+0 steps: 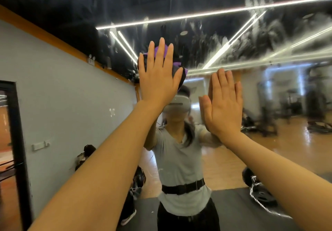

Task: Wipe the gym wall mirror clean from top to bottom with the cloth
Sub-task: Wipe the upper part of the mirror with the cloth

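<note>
Purple-and-black cloth [181, 72], one piece, bunched up, pinned flat against the mirror [251, 38] under the left hand [158, 81]; only its edges show, purple poking out above the fingertips and a dark fold with purple trim at the thumb side. Left to right: pale grey side wall [71, 96] with an orange band along its top and a dark-framed door [16, 141] near its left edge, then the mirror filling the rest. Two hands up, both on the glass. Left hand: fingers straight and spread, palm pressing the cloth, not curled round it. Right hand [224, 108]: just beside and lower, fingers straight and together, flat on bare glass, holding nothing. Cloth sits in the mirror's upper half, left of centre. Glass around and above the cloth is streaky: white smear marks across the upper right, over the reflected dark ceiling and its light strips. Below that, the reflection reads cleaner: person in grey shirt with black waist strap, wood floor, gym machines blurred at the right edge.
</note>
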